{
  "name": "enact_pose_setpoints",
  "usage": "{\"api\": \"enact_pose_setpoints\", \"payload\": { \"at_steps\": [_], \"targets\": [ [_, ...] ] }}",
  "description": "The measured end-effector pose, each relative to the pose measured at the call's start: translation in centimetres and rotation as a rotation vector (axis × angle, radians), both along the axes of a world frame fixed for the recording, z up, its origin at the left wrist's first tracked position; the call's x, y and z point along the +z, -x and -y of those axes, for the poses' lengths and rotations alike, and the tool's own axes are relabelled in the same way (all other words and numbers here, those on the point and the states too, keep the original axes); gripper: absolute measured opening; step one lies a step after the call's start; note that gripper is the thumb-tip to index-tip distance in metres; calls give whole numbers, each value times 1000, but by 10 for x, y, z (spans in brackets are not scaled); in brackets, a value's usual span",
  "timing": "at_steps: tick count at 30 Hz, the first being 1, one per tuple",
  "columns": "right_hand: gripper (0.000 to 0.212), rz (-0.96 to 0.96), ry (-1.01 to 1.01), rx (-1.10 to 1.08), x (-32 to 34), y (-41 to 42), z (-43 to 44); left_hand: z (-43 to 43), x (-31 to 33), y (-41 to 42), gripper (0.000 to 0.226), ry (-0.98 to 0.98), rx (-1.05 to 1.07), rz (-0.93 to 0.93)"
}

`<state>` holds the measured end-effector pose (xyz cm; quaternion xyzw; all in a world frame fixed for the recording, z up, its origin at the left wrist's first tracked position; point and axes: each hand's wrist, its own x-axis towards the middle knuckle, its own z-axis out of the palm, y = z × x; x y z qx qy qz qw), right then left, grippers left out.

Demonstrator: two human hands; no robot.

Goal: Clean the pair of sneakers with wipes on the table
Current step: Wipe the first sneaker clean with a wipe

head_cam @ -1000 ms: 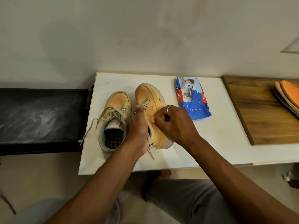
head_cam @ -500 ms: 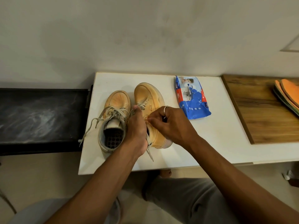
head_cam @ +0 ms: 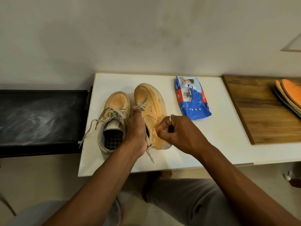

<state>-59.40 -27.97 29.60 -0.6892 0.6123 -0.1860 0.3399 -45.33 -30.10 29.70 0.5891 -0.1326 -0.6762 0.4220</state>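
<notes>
Two tan sneakers lie side by side on the white table (head_cam: 219, 128), toes pointing away from me. The left sneaker (head_cam: 117, 101) stands free with its grey laces loose. My left hand (head_cam: 136, 128) grips the right sneaker (head_cam: 146, 98) at its opening, thumb up by the laces. My right hand (head_cam: 180, 132), with a ring on one finger, pinches a small crumpled tan-tinted wipe (head_cam: 154, 132) against the outer side of that sneaker near the heel. A blue wipes pack (head_cam: 192, 98) lies flat just right of the shoes.
A wooden board (head_cam: 260, 111) lies on the right part of the table with a stack of orange insoles (head_cam: 290, 93) on it. A black bench (head_cam: 40, 118) adjoins the table's left edge. A wall rises right behind. My knees are under the front edge.
My right hand has slid with the wipe from near the laces back along the right sneaker's side toward the heel. My left hand keeps its grip.
</notes>
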Motion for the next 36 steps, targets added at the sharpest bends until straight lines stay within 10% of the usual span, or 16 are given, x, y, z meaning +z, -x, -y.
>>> {"api": "enact_pose_setpoints", "payload": {
  "at_steps": [25, 36],
  "targets": [
    [22, -51, -34, -65, -7, 3, -18, -6, -8, 1, 17, 50, -118, 104],
    [17, 17, 85, 36, 1, -11, -8, -2, -5, 0, 42, 34, -64, 63]
  ]
}}
